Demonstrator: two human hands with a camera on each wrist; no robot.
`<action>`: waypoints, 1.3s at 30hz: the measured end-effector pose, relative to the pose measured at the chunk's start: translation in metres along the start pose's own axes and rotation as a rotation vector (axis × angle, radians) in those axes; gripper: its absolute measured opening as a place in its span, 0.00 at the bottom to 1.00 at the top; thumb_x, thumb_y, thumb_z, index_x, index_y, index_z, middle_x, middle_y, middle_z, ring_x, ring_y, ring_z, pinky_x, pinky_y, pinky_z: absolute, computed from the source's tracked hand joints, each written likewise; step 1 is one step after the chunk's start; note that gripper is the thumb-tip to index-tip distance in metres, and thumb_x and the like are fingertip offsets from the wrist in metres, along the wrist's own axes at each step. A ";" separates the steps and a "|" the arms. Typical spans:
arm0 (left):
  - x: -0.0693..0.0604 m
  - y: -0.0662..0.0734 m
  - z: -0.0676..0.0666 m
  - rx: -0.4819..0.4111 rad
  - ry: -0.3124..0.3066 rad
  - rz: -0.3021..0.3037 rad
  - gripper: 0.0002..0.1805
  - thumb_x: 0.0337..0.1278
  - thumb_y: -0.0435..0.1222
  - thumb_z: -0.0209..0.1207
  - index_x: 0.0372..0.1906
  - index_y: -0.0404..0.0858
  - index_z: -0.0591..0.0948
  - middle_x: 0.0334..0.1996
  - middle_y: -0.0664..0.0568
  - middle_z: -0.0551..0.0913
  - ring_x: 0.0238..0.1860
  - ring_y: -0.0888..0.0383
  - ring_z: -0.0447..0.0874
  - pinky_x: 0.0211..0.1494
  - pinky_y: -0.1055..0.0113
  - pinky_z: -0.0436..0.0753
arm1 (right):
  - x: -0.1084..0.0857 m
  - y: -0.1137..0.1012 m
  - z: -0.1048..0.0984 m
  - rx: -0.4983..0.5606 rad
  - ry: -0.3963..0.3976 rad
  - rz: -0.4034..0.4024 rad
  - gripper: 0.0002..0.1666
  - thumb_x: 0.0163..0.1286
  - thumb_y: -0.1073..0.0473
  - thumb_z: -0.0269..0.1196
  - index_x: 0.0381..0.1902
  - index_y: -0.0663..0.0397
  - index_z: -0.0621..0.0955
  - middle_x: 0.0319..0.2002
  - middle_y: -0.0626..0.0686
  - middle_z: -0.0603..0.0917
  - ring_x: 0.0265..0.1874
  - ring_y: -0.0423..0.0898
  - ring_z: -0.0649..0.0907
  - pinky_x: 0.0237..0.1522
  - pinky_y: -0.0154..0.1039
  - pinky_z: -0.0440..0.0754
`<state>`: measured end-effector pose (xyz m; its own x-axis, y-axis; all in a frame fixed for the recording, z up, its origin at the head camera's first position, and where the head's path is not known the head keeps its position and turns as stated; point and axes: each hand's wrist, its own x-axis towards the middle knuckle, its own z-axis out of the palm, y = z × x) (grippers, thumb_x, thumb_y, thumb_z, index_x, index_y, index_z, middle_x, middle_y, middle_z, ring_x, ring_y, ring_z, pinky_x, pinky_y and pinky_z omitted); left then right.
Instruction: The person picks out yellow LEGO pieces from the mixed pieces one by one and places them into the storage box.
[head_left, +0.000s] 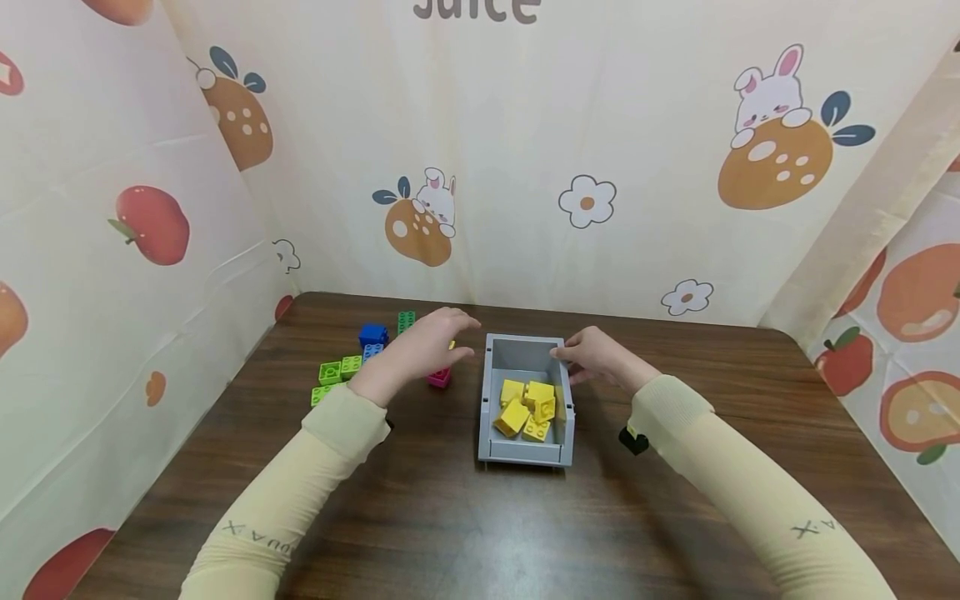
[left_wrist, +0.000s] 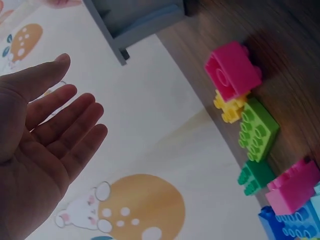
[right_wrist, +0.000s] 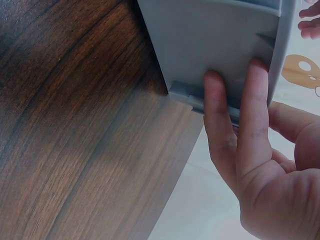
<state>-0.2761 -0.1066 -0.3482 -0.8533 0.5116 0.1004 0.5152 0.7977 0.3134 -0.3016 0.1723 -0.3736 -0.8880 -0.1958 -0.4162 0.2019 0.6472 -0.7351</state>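
A grey storage bin [head_left: 521,353] stands on the table in the head view, with several yellow toy bricks [head_left: 513,417] inside. My right hand [head_left: 596,354] grips its far right edge; in the right wrist view two fingers [right_wrist: 216,100] lie along the outer wall. To the left of the bin hovers my left hand [head_left: 427,346], fingers spread apart from the thumb and holding nothing. Close to it, a magenta brick [head_left: 439,378] lies on the table. The left wrist view shows that palm bare, and a yellow brick [left_wrist: 231,107] against the magenta one.
Left of the bin lie several loose bricks, among them lime green [head_left: 330,372], dark blue [head_left: 372,335] and green [head_left: 406,321] ones, partly hidden by my left arm. A printed curtain [head_left: 510,242] rises behind the brown wooden table [head_left: 712,375] and at both sides.
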 end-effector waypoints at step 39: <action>0.026 -0.050 0.036 -0.051 -0.094 -0.232 0.22 0.58 0.36 0.61 0.58 0.35 0.76 0.57 0.42 0.76 0.59 0.47 0.73 0.59 0.55 0.76 | 0.003 0.001 0.000 -0.010 0.003 0.006 0.21 0.70 0.56 0.58 0.53 0.68 0.77 0.40 0.59 0.80 0.31 0.46 0.82 0.34 0.37 0.85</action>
<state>-0.3213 -0.1213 -0.3949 -0.9360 0.3456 -0.0671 0.2992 0.8814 0.3656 -0.3037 0.1720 -0.3751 -0.8881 -0.1892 -0.4190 0.2034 0.6557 -0.7271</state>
